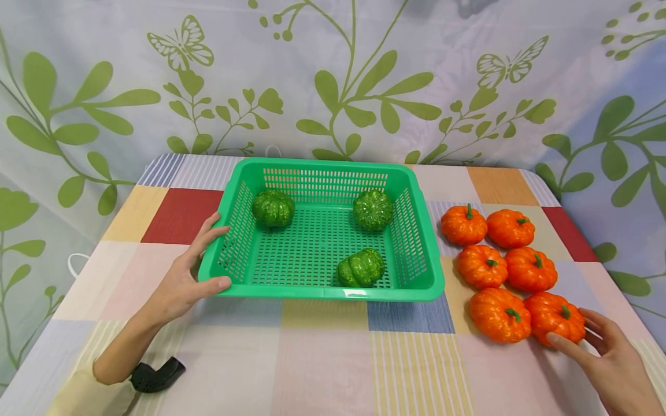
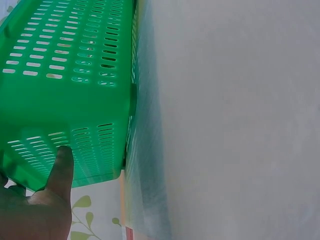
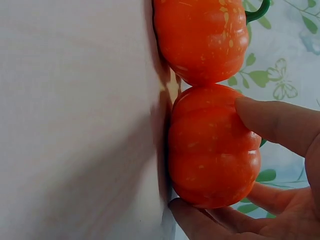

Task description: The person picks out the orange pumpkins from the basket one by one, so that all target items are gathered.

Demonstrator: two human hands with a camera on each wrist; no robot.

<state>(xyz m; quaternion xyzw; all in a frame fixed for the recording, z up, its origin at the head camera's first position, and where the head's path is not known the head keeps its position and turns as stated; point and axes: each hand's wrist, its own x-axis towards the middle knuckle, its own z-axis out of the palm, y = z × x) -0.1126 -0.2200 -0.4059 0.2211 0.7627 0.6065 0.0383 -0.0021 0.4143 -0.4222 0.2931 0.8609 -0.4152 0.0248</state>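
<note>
My left hand (image 1: 179, 283) rests at the near left corner of a green plastic basket (image 1: 312, 293), thumb on the front rim. In the left wrist view, a straight finger (image 2: 62, 170) touches the basket's slotted outer wall (image 2: 95, 107). Inside lie three green pumpkins: back left (image 1: 273, 208), back right (image 1: 373, 211) and front right (image 1: 361, 268). At the right, my right hand (image 1: 606, 352) holds an orange pumpkin (image 1: 557, 318) between thumb and fingers. The right wrist view shows this pumpkin (image 3: 215, 147) on the cloth, against another orange pumpkin (image 3: 202, 40).
Several more orange pumpkins, including one nearest the held one (image 1: 499, 316), stand in two columns right of the basket. A patchwork cloth (image 1: 234, 364) covers the table. Behind hangs a leaf-patterned curtain (image 1: 224, 52). A black object (image 1: 158, 375) sits at my left wrist.
</note>
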